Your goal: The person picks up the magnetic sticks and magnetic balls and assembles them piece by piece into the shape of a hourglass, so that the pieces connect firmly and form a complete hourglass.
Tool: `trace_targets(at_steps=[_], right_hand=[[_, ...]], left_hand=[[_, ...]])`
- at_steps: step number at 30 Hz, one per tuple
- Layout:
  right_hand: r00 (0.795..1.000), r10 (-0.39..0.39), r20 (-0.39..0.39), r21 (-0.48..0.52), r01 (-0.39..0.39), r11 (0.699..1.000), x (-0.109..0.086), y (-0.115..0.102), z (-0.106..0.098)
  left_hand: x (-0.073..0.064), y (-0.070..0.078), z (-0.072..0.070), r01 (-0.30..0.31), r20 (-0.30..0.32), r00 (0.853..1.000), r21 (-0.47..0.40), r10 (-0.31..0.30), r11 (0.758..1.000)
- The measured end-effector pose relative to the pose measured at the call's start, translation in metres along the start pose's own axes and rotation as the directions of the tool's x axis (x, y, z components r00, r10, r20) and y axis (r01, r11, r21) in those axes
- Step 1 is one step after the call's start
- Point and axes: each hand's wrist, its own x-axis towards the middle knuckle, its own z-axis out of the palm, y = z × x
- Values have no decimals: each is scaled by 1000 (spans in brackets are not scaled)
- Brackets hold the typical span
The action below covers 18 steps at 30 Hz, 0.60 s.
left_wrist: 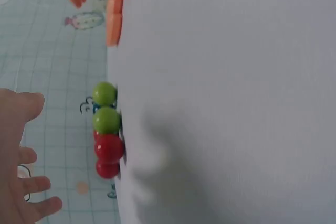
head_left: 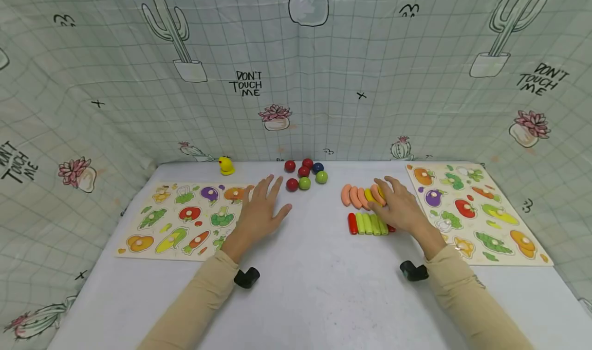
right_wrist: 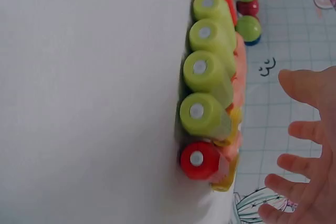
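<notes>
My left hand (head_left: 260, 211) hovers with spread fingers by the right edge of a vegetable puzzle board (head_left: 157, 196), holding nothing. To its right lie a cluster of red balls (head_left: 292, 184), green balls (head_left: 304, 183) and a blue ball (head_left: 317, 168). Over the right end of two rows of toy pieces is my right hand (head_left: 401, 206), fingers spread and also holding nothing. The back row has curved pink pieces (head_left: 355, 198) and yellow ones (head_left: 368, 195). In the front row, green sticks (right_wrist: 200, 67) stand between red sticks (right_wrist: 200, 160). The right hand partly hides both rows.
A second vegetable puzzle board (head_left: 490, 216) lies at the right of the white table (head_left: 314, 288). A yellow toy duck (head_left: 226, 165) stands at the back left. A grid-patterned cloth (head_left: 324, 108) hangs behind the table and along its sides.
</notes>
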Motion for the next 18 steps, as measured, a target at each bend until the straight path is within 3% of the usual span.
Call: trace_targets(at_steps=[6, 9, 13, 18], right_hand=[[1000, 4, -5, 189, -3, 982, -1, -3, 6], [999, 2, -33, 241, 6, 971, -2, -3, 9], [992, 41, -121, 307, -2, 952, -4, -1, 14], [960, 150, -237, 416, -39, 908, -9, 1, 15]], left_hand=[[2, 15, 13, -79, -38, 996, -91, 76, 993], [0, 22, 20, -81, -27, 997, -157, 78, 984], [0, 30, 30, -69, -8, 998, -268, 69, 961], [6, 40, 41, -67, 27, 996, -349, 82, 935]])
